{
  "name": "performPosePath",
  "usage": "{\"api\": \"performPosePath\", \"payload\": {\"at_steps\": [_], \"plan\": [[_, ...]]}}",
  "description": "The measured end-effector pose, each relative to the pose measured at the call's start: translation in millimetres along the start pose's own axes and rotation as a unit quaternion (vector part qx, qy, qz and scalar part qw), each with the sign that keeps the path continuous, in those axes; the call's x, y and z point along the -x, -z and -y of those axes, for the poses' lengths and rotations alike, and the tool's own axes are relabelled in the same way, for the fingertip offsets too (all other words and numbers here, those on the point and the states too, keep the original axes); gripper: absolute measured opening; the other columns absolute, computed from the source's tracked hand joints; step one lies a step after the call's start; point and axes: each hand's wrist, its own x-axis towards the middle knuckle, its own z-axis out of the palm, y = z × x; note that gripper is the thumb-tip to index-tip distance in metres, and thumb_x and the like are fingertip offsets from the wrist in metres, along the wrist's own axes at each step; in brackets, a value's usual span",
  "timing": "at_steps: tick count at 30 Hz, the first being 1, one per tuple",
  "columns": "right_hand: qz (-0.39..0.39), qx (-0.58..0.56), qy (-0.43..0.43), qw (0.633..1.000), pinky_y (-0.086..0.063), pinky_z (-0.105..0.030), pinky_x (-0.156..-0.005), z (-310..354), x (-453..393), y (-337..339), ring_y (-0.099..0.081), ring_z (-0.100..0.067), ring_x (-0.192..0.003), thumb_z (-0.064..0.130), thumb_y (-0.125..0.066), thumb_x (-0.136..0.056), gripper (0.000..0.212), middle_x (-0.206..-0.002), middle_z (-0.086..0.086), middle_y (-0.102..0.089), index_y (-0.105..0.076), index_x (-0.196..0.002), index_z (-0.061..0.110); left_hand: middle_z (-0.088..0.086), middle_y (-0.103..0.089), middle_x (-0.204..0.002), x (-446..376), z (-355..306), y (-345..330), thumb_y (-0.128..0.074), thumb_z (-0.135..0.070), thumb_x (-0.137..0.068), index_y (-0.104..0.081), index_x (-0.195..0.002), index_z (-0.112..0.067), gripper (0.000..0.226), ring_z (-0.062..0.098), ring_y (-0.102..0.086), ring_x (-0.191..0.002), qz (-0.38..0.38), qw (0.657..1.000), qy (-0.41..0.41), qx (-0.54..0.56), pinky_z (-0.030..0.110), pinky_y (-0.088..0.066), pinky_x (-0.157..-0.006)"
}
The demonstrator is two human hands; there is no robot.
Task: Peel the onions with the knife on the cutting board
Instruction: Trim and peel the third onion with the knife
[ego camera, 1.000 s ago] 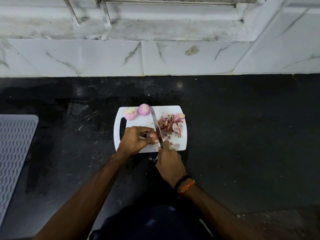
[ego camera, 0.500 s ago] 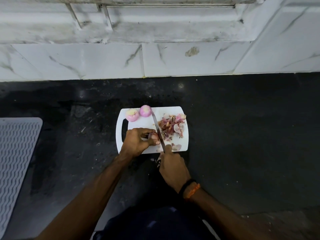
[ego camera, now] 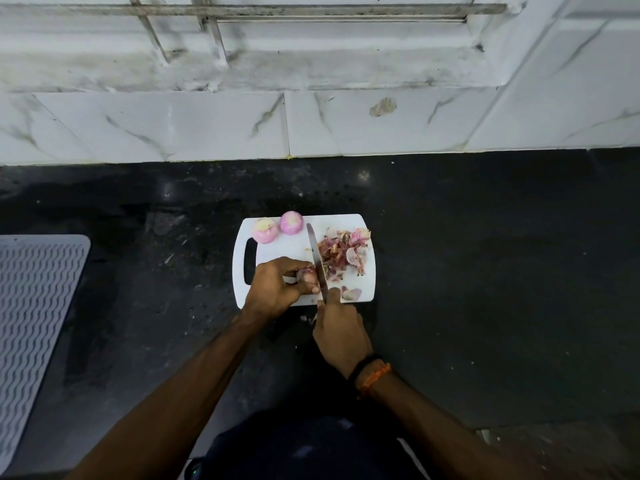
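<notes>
A white cutting board (ego camera: 287, 251) lies on the black counter. My left hand (ego camera: 277, 287) pins a small purple onion (ego camera: 308, 274) to the board near its front edge. My right hand (ego camera: 339, 332) grips the knife (ego camera: 317, 259) by its handle; the blade points away from me and rests against the right side of that onion. Two peeled onions (ego camera: 265, 230) (ego camera: 291, 222) sit at the board's far left corner. A heap of purple peels (ego camera: 343, 252) lies on the right half of the board.
The black counter (ego camera: 485, 271) runs wide to the right and left of the board. A grey ribbed mat (ego camera: 34, 306) lies at the far left. A white marble wall (ego camera: 311, 123) closes the back. A few peel scraps (ego camera: 308, 319) lie just off the board's front edge.
The hands, the knife and the held onion keep nearly the same pose on the board. The camera has shifted slightly, so the board sits a little further right in view.
</notes>
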Motion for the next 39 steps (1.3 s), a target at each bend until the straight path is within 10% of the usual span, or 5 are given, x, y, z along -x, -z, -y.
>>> {"api": "performPosePath", "payload": {"at_steps": [17, 25, 39], "plan": [[0.024, -0.016, -0.016, 0.999, -0.047, -0.039, -0.087, 14, -2, 14, -0.061, -0.035, -0.108, 0.023, -0.047, -0.104, 0.031, -0.119, -0.016, -0.060, -0.046, -0.127, 0.002, -0.009, -0.069, -0.104, 4, 7, 1, -0.075, -0.007, -0.085, -0.065, -0.104, -0.016, 0.022, 0.004, -0.063, -0.105, 0.022, 0.998, -0.061, -0.009, 0.037, -0.055, -0.093], [0.026, -0.047, -0.053, 0.997, -0.046, -0.033, -0.071, 18, 0, 14, -0.065, -0.028, -0.094, 0.025, -0.043, -0.105, 0.021, -0.102, -0.013, -0.065, -0.050, -0.112, 0.006, -0.002, -0.065, -0.115, -3, 11, 6, -0.080, -0.009, -0.081, -0.063, -0.126, -0.016, 0.048, 0.004, -0.058, -0.099, 0.032, 0.998, -0.054, -0.029, 0.007, -0.046, -0.085], [0.103, -0.033, -0.073, 0.991, -0.057, -0.043, -0.079, 25, -6, 34, -0.067, -0.034, -0.084, 0.024, -0.047, -0.102, 0.025, -0.104, -0.018, -0.063, -0.048, -0.113, 0.002, -0.006, -0.070, -0.109, -2, 8, 8, -0.081, 0.000, -0.075, -0.073, -0.113, -0.014, 0.041, 0.010, -0.064, -0.097, 0.033, 0.998, -0.037, -0.035, 0.018, -0.053, -0.087]]}}
